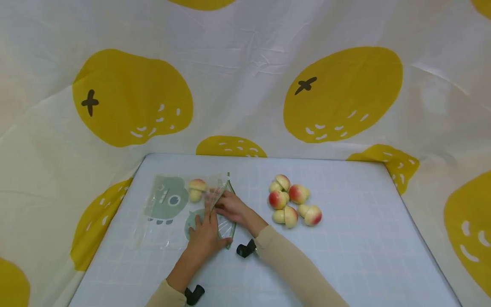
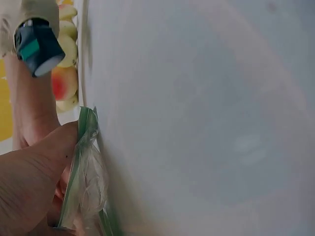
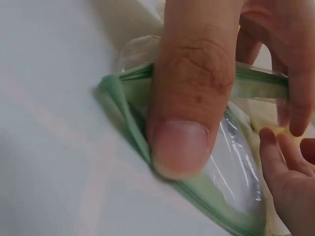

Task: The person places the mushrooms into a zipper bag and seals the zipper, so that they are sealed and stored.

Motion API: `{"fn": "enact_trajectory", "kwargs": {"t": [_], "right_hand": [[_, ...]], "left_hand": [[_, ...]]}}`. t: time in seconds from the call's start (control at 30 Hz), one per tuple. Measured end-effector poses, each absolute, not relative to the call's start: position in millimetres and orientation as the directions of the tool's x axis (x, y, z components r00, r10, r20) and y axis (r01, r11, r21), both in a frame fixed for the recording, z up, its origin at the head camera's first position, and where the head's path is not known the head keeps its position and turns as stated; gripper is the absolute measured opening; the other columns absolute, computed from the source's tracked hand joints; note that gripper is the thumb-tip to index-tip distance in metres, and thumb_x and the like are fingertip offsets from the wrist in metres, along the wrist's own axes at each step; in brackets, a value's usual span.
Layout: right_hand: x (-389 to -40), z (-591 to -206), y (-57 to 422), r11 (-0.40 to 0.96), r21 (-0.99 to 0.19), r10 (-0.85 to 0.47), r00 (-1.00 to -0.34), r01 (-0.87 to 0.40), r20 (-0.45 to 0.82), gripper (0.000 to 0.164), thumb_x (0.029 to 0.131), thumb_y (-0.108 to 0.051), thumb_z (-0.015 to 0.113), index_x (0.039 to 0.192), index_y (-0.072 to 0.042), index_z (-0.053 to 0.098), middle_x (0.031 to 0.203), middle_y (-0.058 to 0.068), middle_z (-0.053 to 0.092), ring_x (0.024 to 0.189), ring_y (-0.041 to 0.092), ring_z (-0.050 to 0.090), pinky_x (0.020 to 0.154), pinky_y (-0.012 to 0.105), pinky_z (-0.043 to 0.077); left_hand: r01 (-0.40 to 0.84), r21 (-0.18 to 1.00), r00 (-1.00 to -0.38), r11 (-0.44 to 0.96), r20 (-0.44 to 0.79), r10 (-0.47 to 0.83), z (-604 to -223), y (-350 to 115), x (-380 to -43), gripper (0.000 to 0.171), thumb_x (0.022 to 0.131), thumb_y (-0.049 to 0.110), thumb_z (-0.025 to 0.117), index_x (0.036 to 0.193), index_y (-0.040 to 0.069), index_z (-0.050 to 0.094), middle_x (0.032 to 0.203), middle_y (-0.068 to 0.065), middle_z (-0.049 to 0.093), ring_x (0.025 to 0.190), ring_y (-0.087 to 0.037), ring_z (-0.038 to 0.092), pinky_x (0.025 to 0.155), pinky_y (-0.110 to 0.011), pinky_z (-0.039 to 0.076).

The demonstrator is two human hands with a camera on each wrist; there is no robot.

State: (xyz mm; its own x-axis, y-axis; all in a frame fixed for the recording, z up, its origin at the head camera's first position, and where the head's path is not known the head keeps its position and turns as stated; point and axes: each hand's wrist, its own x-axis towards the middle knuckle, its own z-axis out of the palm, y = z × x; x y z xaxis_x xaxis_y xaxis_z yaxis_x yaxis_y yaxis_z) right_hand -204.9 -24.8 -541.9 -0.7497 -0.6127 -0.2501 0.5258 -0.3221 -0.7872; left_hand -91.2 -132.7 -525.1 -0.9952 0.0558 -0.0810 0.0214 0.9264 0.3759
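Note:
A clear zip bag [image 1: 153, 234] with green printed creatures lies on the left of the table, its green-edged mouth facing right. One toy mushroom [image 1: 195, 195] with a red-yellow cap is at the bag's upper part. The left hand [image 1: 205, 232] grips the mouth edge, its thumb [image 3: 182, 142] across the green zip strip [image 3: 216, 204] in the right wrist view, keeping the mouth parted. Through that mouth reaches the right hand [image 1: 232, 207], fingertips close to the mushroom and partly behind film. Its fingers [image 3: 270, 157] look loosely bent; I see nothing held in them.
Several toy mushrooms [image 1: 298, 194] lie in a group right of the bag. Each wrist wears a small black device, one [image 1: 245, 248] beside the right sleeve and one [image 1: 194, 295] beside the left. A cloth with yellow fruit prints hangs behind the white table [image 1: 360, 247].

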Motion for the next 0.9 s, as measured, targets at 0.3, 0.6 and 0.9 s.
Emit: {"fn": "enact_trajectory", "kwargs": {"t": [0.3, 0.6, 0.9], "right_hand": [[-191, -531, 1, -0.295, -0.864, -0.56, -0.807, 0.409, -0.19, 0.045, 0.1, 0.007, 0.05, 0.144, 0.01, 0.041, 0.136, 0.029, 0.055, 0.109, 0.025, 0.064, 0.1, 0.044, 0.047], [-175, -519, 32, -0.165, -0.957, -0.518, -0.847, 0.24, -0.122, 0.047, 0.101, 0.001, 0.053, 0.145, 0.01, 0.041, 0.138, 0.035, 0.05, 0.12, 0.04, 0.058, 0.1, 0.044, 0.047], [-156, -498, 61, -0.16, -0.977, -0.496, -0.867, 0.138, -0.041, 0.046, 0.101, 0.0, 0.054, 0.145, 0.008, 0.043, 0.137, 0.036, 0.049, 0.122, 0.048, 0.054, 0.099, 0.04, 0.048]], "left_hand": [[0.013, 0.356, -0.995, 0.934, -0.091, 0.048, -524, -136, -92, 0.118, 0.072, 0.054, 0.086, 0.154, -0.005, 0.024, 0.163, -0.026, 0.009, 0.133, -0.063, 0.028, 0.088, -0.081, 0.033], [0.013, 0.367, -0.993, 0.93, -0.103, 0.054, -525, -135, -93, 0.118, 0.072, 0.051, 0.087, 0.153, -0.007, 0.024, 0.162, -0.028, 0.009, 0.132, -0.065, 0.029, 0.088, -0.081, 0.032], [0.017, 0.359, -0.993, 0.933, -0.103, 0.057, -524, -133, -91, 0.118, 0.072, 0.051, 0.087, 0.153, -0.008, 0.025, 0.162, -0.027, 0.01, 0.132, -0.064, 0.029, 0.088, -0.081, 0.032]]}}
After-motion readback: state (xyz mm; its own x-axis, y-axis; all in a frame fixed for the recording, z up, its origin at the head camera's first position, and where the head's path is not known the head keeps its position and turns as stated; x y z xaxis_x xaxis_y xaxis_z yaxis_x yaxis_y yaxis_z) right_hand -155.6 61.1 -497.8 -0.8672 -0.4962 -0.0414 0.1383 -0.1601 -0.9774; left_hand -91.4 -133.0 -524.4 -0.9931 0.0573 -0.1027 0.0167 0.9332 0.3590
